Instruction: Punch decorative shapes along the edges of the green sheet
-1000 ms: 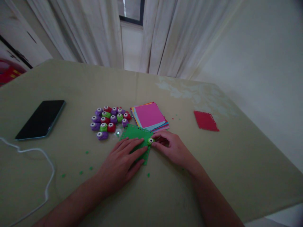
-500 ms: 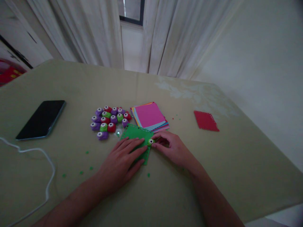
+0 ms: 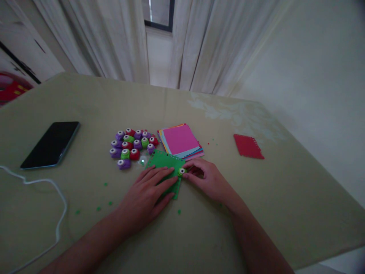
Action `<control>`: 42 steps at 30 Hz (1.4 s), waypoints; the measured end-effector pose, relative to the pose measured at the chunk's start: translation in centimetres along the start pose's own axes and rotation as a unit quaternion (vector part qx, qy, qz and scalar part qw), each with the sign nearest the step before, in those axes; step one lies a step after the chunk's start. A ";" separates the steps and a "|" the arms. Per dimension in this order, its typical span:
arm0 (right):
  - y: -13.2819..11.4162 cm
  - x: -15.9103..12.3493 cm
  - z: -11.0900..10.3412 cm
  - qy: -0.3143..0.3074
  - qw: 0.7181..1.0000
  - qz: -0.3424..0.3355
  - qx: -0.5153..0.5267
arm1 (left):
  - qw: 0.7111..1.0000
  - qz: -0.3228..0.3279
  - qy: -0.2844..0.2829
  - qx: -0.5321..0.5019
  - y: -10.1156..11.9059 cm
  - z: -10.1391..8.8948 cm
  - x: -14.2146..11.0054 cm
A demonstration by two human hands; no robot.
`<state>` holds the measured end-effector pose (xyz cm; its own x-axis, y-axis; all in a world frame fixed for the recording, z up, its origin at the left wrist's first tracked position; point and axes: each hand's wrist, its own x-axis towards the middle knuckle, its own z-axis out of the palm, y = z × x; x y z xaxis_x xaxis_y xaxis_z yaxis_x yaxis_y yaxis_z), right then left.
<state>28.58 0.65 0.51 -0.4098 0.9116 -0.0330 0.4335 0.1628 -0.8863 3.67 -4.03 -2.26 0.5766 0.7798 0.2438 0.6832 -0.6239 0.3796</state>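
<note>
A green sheet of paper [image 3: 162, 159] with small holes punched along its edges lies on the table. My left hand [image 3: 152, 194] rests flat across it, fingers stretched out. At the sheet's right edge sits a small green craft punch [image 3: 181, 172] with a white top and a dark star mark. The thumb and fingers of my right hand [image 3: 203, 177] grip this punch from the right. Beyond the left hand stands a cluster of similar purple, red and green craft punches [image 3: 134, 154]. Next to them a small clear object [image 3: 143, 161] has something green in it.
A stack of coloured paper [image 3: 181, 139], pink on top, lies behind the green sheet. Farther right is a red sheet [image 3: 248, 146] with punched edges. A dark tablet [image 3: 51, 144] and a white cable [image 3: 59, 207] lie at left. Several green paper bits [image 3: 98, 208] dot the tablecloth.
Both hands, the green sheet and the craft punch keep their places. The whole view has shifted very slightly; nothing else visibly differs.
</note>
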 end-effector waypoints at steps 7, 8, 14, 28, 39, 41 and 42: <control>0.1 0.0 0.0 -0.002 1.000 0.004 0.001 | 1.000 0.000 0.000 -0.004 0.1 -0.1 -0.1; 0.2 0.0 0.0 -0.003 1.000 0.004 0.005 | 1.000 0.002 0.000 -0.005 0.1 -0.1 -0.1; 0.3 0.0 -0.3 0.024 0.999 0.020 0.025 | 0.999 -0.006 0.039 -0.023 0.0 -0.5 0.3; -0.7 2.1 0.1 0.002 0.996 0.086 -0.022 | 0.995 -0.048 0.086 -0.033 -0.1 -1.3 1.2; -1.0 3.1 -0.2 -0.023 0.991 0.132 -0.017 | 0.998 -0.047 0.028 0.008 -0.8 0.0 1.0; -1.2 3.3 -0.2 -0.027 0.990 0.137 -0.022 | 0.999 -0.044 0.030 0.003 -0.9 0.1 1.0; -1.3 3.3 -0.2 -0.029 0.990 0.138 -0.026 | 0.999 -0.041 0.032 -0.001 -0.9 0.1 1.0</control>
<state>26.83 3.57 1.66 -0.3151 0.9006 -0.2993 0.5758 -0.0692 -0.8146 3.68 -2.69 -2.42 0.4889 0.8301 0.2681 0.7256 -0.5576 0.4032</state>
